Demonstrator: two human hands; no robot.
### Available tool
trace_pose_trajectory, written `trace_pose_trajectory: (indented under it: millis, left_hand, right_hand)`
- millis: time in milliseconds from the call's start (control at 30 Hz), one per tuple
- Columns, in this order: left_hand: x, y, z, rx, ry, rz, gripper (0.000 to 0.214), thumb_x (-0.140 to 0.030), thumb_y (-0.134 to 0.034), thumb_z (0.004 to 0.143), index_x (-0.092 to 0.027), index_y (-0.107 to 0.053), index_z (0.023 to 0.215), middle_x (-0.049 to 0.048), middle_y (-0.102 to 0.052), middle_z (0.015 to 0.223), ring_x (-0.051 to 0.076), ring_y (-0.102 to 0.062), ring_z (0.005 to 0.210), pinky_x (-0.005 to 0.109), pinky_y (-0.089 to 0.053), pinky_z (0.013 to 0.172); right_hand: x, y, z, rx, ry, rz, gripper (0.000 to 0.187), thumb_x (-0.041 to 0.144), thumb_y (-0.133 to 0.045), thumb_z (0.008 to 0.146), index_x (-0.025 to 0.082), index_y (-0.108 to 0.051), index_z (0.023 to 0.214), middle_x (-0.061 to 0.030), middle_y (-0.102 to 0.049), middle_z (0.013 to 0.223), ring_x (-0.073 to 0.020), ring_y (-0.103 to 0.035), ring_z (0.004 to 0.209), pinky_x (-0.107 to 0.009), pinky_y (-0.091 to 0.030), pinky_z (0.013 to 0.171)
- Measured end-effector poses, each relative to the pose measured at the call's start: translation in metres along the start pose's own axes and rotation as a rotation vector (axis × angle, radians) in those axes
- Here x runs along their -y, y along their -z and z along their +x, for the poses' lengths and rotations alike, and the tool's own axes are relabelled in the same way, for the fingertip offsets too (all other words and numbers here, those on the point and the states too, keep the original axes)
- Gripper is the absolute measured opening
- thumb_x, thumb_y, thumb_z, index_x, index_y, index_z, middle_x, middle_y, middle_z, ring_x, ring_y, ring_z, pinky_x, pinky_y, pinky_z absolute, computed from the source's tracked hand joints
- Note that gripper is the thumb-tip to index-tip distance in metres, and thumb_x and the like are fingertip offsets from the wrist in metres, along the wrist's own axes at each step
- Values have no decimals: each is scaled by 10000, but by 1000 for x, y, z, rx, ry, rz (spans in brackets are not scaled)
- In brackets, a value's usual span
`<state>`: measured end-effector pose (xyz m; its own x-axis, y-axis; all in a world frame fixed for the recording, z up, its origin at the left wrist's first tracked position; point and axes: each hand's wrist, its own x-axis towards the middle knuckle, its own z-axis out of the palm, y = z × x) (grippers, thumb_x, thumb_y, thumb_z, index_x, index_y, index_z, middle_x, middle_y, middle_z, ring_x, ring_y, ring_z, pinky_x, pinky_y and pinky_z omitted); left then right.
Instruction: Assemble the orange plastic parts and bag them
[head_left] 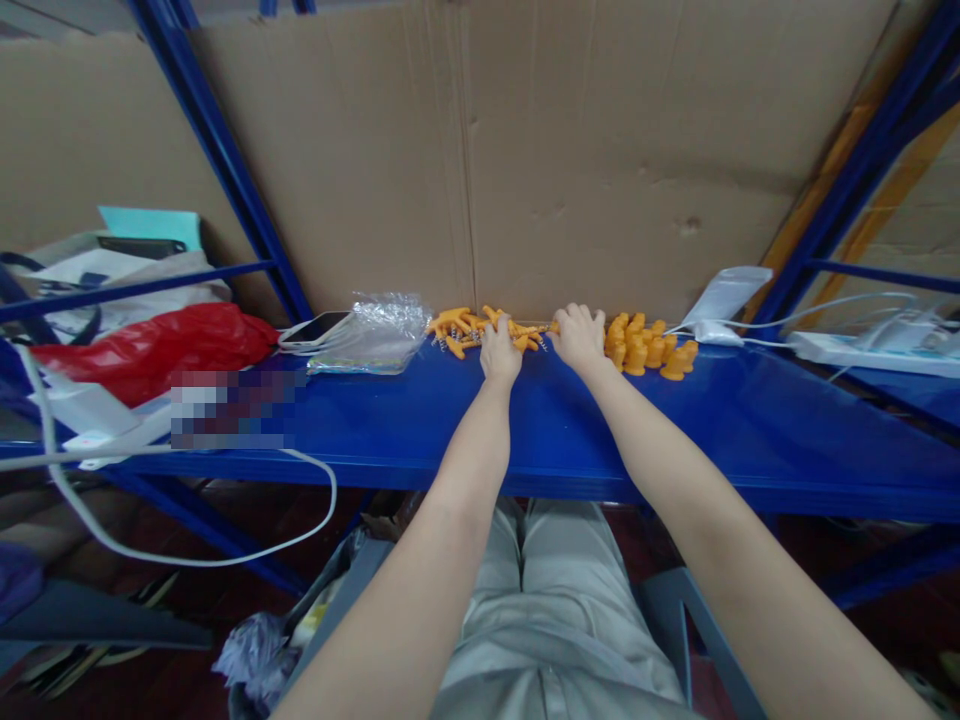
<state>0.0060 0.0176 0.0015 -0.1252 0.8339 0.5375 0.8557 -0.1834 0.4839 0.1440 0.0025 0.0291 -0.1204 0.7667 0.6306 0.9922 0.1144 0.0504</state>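
Observation:
My left hand (500,352) reaches into a loose heap of orange plastic pieces with thin metal spirals (452,322), which look like corkscrews. Its fingers are bent over an orange piece (523,343) at the heap's right side. Just to the right, my right hand (581,335) has its fingers curled, and an orange piece (553,327) shows at its thumb side, with a spiral towards the left hand. Beside that hand stand several orange rounded pieces with wide bases (636,352), grouped close together. The palms hide part of what the fingers touch.
All this lies on a blue metal shelf (360,425) against a cardboard wall (600,150). To the left are a clear plastic bag (382,335), a phone (319,328) and a red bag (165,350). A white device (724,305) and power strip (862,350) with cables sit right.

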Motion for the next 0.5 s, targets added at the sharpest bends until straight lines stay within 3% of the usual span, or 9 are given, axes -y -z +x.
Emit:
trace_pose_trajectory:
  millis: [300,500]
  left_hand:
    - [-2,0,-2,77,-21,-15,445,-112,-543,908,-282,-580,1318,93,-583,1302,223,-643,1167,337,-552,953]
    - [0,5,-2,13,183,-111,297,-149,-567,912,-256,-647,1177,86,-622,1245,225,-686,1088,335,-558,913]
  right_hand:
    - [-2,13,1,183,-157,-5,308,208,-493,906,137,-685,1136,-196,-678,1181,-332,-576,1147,-539,-356,983]
    - [-15,14,4,188,-251,-7,367,130,-460,862,97,-698,1140,-226,-698,1147,-321,-615,1120,-508,-384,957]
